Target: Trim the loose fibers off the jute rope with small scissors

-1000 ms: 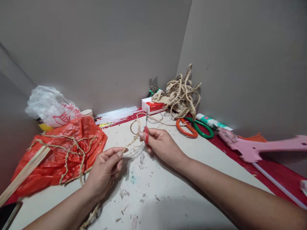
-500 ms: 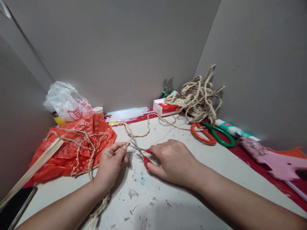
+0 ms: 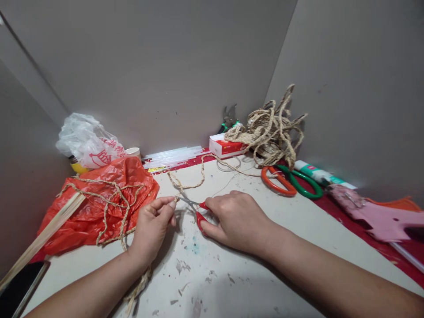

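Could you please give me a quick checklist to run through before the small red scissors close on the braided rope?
1. Rope held: left hand pinches the braided rope at its fingertips: ok.
2. Scissors held: right hand grips the small red scissors by the handles: ok.
3. Blades at the rope: tips reach it right beside the left fingertips: ok.
4. Fingers out of the blades' path: very close; cannot tell.
5. Rope taut at the cut: it curves loosely beyond the pinch: not ok.
6. Loose end free: it runs toward the rope pile; whether it is snagged, cannot tell.
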### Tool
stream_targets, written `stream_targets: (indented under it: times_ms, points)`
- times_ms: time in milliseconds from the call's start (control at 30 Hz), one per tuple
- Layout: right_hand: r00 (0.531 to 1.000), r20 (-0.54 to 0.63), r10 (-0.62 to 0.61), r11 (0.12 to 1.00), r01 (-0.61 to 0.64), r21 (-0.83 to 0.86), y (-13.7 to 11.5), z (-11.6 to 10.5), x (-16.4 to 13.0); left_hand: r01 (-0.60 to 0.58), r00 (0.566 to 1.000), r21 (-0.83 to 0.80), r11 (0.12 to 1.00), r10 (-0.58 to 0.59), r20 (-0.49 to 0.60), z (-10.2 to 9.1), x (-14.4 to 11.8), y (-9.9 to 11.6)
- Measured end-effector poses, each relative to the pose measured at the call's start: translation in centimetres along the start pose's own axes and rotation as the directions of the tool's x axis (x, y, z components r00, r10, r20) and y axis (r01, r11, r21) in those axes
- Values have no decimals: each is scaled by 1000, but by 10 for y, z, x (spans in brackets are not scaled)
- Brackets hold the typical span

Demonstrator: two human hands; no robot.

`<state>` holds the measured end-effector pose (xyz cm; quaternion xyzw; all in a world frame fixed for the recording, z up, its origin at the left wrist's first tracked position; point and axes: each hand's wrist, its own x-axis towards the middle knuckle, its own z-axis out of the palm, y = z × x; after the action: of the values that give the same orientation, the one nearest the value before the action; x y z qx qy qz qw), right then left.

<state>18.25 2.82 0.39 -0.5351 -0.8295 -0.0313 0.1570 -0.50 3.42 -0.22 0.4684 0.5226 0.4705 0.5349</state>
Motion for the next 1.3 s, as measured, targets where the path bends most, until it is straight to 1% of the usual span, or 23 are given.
stream_targets:
  times_ms: [100,167,267,367,533,633,833,1033,1300]
  points:
    - [992,-25,121,991,-119,57,5,3,2,25,1000,-101,995,-25,-5,-1,3,0]
    - [988,-13,154,986,-152,71,7,5,3,30,999,-147,989,-31,-9,-2,4,0]
    - [997,22,78,996,-79,52,8,6,2,28,1000,-165,986,-30,-8,-3,4,0]
    - [1000,27,1,1000,-1,26,4,4,1,18,1000,-137,990,-19,-3,-2,4,-1]
    - [999,27,-33,999,33,11,0,1,1,-10,1000,-26,1000,10,-7,-1,3,-5]
    - [998,25,-57,998,57,7,0,2,1,-5,1000,-7,1000,5,2,-2,3,-6]
    - [999,35,-37,999,37,-5,2,4,1,18,1000,-65,998,-19,-1,-2,5,-5]
    - [998,53,-37,999,37,3,-1,2,1,-29,1000,74,997,28,2,-1,1,-6]
    - [998,37,-44,999,44,-17,-3,2,0,-47,999,133,990,49,-18,1,-1,-3]
